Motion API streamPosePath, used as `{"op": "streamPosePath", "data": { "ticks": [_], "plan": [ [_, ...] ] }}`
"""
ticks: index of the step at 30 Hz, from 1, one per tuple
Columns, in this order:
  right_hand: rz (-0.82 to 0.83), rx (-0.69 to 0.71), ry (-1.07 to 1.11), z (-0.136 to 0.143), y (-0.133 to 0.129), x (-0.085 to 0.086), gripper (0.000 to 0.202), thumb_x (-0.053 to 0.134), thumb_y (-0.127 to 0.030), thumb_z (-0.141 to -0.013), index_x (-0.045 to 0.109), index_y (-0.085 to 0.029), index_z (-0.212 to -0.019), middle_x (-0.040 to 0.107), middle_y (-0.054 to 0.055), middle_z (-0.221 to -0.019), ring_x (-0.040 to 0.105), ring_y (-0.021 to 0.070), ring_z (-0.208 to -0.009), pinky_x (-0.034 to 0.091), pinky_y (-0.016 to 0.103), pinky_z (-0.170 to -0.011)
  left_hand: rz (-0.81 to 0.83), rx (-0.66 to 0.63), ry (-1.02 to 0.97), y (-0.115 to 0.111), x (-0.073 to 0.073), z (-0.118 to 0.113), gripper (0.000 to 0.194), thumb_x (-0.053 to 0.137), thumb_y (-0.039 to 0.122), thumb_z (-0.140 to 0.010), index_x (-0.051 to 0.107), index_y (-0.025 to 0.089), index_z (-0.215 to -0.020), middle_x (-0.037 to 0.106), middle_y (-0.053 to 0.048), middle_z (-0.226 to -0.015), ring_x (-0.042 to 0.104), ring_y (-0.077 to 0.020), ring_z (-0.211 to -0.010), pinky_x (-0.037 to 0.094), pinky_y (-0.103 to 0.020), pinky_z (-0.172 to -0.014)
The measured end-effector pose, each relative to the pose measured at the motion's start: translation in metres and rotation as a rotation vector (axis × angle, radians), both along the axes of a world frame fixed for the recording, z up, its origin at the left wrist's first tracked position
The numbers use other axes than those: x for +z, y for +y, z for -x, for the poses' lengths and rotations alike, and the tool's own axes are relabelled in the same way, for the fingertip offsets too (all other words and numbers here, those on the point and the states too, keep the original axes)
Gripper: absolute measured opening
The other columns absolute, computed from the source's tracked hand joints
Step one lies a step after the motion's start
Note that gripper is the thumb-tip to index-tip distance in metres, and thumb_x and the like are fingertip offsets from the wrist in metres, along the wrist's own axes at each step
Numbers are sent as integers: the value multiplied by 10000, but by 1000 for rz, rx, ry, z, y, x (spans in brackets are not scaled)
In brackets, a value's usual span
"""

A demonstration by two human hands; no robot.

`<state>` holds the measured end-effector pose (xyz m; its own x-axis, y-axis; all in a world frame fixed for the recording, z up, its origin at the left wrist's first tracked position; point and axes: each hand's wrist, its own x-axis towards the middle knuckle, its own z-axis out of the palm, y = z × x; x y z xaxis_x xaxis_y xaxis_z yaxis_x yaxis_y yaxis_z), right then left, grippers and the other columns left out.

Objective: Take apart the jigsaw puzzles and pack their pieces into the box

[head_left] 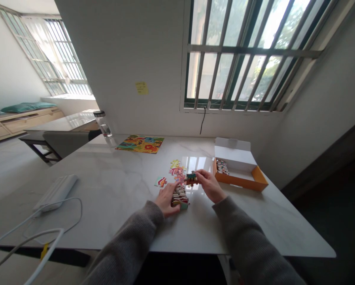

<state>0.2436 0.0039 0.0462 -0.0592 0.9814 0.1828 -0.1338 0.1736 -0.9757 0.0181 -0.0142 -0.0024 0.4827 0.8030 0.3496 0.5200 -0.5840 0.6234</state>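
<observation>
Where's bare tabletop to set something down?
Widest patch: between the white device and left hand, past the cable. Another: bounded by the orange box, right sleeve and right edge of the table. Smaller: between picture sheet and orange box, behind the loose pieces. Crowded: around the right hand, its held piece and the stacked pieces.

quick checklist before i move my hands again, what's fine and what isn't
1. Right hand has a hold: ok, fingertips pinch teal and brown puzzle piecework.
2. Only one piece held: cannot tell, too small to make out.
3. Left hand at the row of puzzle pieces: ok, it lies against the row's left side.
4. Orange box open: ok, lid back, more pieces at its left end.
5. Picture sheet uncovered: ok, flat beyond the hands.
</observation>
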Motion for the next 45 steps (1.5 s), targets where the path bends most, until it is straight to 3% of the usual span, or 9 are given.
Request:
{"op": "streamPosePath", "data": {
  "ticks": [4, 9, 18, 22, 25, 31, 34, 38, 45],
  "plan": [
    [-5, 105, -28, 4, -27, -2, 376, 696, -553, -806, 563, -202, -826, 548, -57, -597, 488, 103, -524, 435, 265, -565, 4, -3, 45, -1, 1, 1, 898, 688, 252, -662, 308, 234, -1476, 533, -115, -1271, 518, -331, -1187, 410, -489, -1001],
    [10, 273, -84, 8, -48, -10, 364, 657, -546, -847, 523, -208, -860, 636, -3, -691, 591, 152, -633, 451, 304, -635, 20, -6, 84, -2, 3, 3, 922, 667, 247, -654, 270, 233, -1486, 513, -115, -1305, 496, -332, -1221, 397, -484, -1023],
    [-282, -33, -859, 14, -71, -33, 92, 561, -157, -828, 506, -202, -769, 502, -3, -743, 462, 159, -689, 366, 285, -637, -9, -26, 161, -3, 1, 5, 1023, 645, 222, -603, 181, 233, -1515, 495, -118, -1341, 480, -334, -1238, 390, -468, -1014],
    [-439, -38, -1182, 21, -79, -32, 76, 571, -157, -822, 514, -202, -798, 588, 45, -831, 505, 209, -794, 383, 335, -733, -38, -13, 192, -4, -2, 3, 1041, 647, 239, -608, 150, 235, -1524, 489, -126, -1346, 479, -340, -1236, 392, -479, -1008],
    [-492, 4, -1274, 21, -82, -28, 28, 560, -214, -862, 540, -203, -846, 611, 61, -870, 526, 231, -838, 393, 363, -775, -33, 12, 186, -3, -3, 2, 996, 631, 251, -643, 162, 226, -1521, 491, -127, -1339, 476, -336, -1244, 391, -483, -1017],
    [-363, -34, -1043, 2, -52, -22, 184, 396, -139, -930, 567, -206, -933, 599, 53, -924, 558, 202, -892, 453, 324, -806, -43, -7, 166, -4, -2, 3, 970, 632, 248, -651, 187, 215, -1512, 489, -125, -1328, 485, -326, -1235, 396, -472, -1024],
    [-398, -91, -1142, -5, -24, -22, 230, 505, -229, -923, 581, -192, -1137, 602, 103, -1091, 527, 255, -1064, 437, 383, -935, -41, -8, 168, -5, -1, 4, 990, 659, 264, -656, 176, 221, -1519, 486, -125, -1329, 491, -325, -1227, 401, -476, -1021],
    [-331, -41, -1256, -6, 6, -21, 444, 601, -348, -896, 532, -188, -1304, 586, 131, -1215, 505, 289, -1149, 429, 389, -961, -19, -3, 163, -5, 4, 3, 973, 667, 275, -663, 192, 240, -1512, 473, -126, -1369, 467, -329, -1271, 388, -484, -1042],
    [-99, 39, -1262, -6, 30, -21, 690, 779, -405, -738, 522, -174, -1334, 532, 129, -1122, 545, 292, -1075, 458, 370, -914, 20, 40, 148, -10, 13, 0, 913, 655, 243, -656, 272, 214, -1485, 534, -111, -1327, 507, -308, -1228, 382, -461, -1055]
  ]
}}
